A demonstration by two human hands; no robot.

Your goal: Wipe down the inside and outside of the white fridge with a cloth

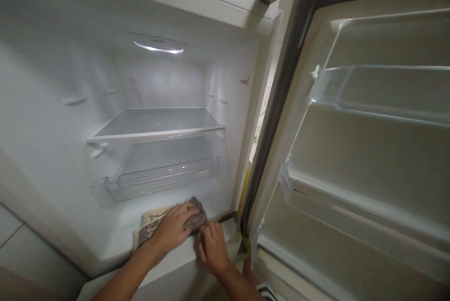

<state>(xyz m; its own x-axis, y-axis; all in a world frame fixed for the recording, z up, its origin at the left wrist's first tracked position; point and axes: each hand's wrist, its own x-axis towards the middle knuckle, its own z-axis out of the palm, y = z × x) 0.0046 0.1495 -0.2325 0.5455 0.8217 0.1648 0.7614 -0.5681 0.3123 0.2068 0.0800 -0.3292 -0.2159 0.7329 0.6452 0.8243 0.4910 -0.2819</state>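
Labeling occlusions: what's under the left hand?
A patterned cloth, lying on the fridge's bottom surface. The left hand covers part of it, and the cloth hides the surface directly beneath; neither covered patch can be seen.

No text, label, brand, number or sign is presenting legibly. Two surfaces are bearing marks that cannot be read. The lamp cover (pixel 155 43), mounted at the ceiling (pixel 105 15) of the refrigerator (pixel 42 127), is carrying small dark marks near its front edge; these are appearing too small to decipher. The cloth (pixel 153 228), near the front edge of the refrigerator floor (pixel 121 226), is displaying a dark pattern; no characters are resolving within it.
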